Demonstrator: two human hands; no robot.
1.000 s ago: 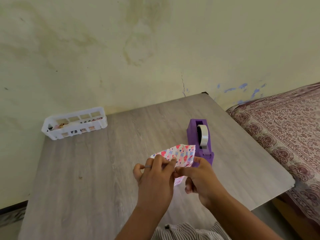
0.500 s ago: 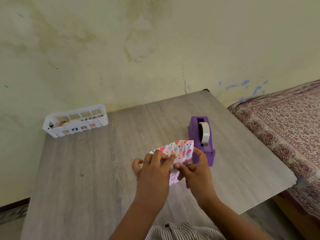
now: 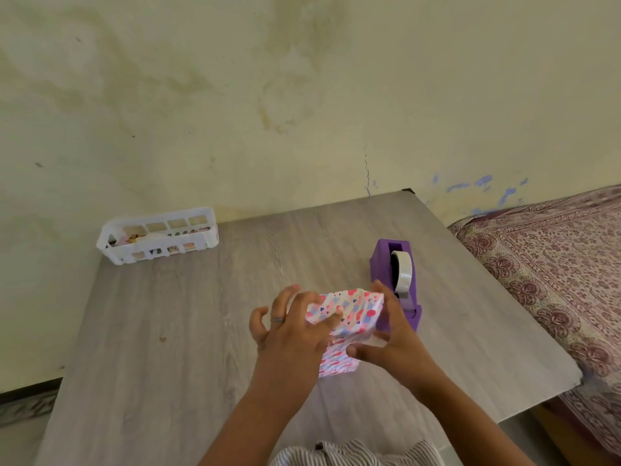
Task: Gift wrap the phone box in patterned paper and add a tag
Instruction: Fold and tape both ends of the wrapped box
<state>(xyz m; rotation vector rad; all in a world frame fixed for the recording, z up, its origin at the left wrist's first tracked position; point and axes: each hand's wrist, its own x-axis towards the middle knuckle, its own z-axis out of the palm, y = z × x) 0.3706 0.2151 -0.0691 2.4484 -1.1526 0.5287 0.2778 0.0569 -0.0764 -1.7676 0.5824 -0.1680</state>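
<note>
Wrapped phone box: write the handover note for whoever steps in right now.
Left hand: fingers laid over the top fold of the wrapped phone box, pressing the paper down.
Right hand: grips the box's right side, thumb underneath near the front.
The box stands upright on the table, just in front of the purple tape dispenser, which has a roll loaded. The white basket of small items sits at the table's far left by the wall.
Done: the patterned paper covers every side of the box that shows.
Left: the top end flap appears held, with no tape visible; tape it. No tag on the box yet.
</note>
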